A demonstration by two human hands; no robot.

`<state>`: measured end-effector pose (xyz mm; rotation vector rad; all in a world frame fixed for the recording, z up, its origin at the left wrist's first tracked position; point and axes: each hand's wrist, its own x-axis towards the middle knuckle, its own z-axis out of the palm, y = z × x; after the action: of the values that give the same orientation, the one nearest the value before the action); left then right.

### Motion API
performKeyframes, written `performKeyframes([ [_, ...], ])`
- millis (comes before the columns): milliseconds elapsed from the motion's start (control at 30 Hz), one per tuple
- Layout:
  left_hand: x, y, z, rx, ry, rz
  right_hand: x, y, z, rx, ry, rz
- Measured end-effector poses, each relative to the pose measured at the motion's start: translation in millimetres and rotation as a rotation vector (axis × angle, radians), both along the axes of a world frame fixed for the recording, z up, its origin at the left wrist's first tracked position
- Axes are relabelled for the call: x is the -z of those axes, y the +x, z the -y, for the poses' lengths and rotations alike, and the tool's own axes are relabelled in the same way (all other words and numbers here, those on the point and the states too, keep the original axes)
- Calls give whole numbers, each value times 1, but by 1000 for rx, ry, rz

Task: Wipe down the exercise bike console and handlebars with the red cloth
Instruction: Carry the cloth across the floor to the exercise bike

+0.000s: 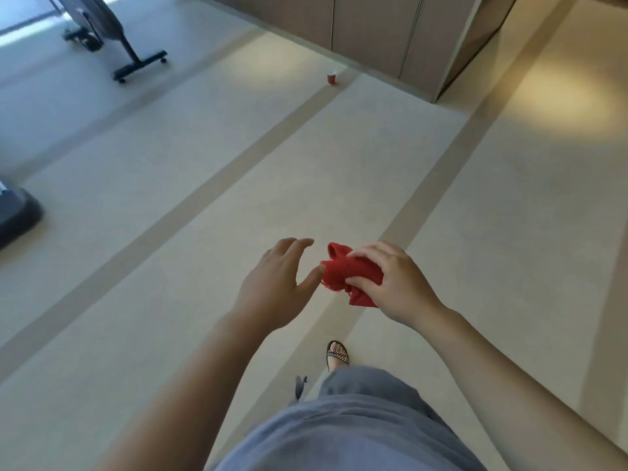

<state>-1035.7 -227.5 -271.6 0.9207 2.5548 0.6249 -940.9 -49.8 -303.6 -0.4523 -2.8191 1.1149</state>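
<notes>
L grip (272,283) spread, R grip (390,283) clenched

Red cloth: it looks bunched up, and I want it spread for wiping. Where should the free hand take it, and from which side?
Probably the loose frayed edge of the red cloth that sticks out leftward beyond the right hand. The left hand is open beside it, thumb near that edge, so come in from the left and pinch there, then pull apart.

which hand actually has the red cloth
The right hand grips the bunched red cloth; the left hand is open, thumb just at its edge.
</notes>
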Motion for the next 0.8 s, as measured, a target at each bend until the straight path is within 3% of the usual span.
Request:
performKeyframes([
  [233, -9, -108, -69, -106, 8, -31, -11, -116, -72, -3, -46, -67],
  [500, 16, -245, -36, -308, -52, 8, -1, -296, -65, -197, -62, -17],
  [800, 7, -471, 13, -411, -63, 42, -20, -547, -18, -364, -33, -21],
])
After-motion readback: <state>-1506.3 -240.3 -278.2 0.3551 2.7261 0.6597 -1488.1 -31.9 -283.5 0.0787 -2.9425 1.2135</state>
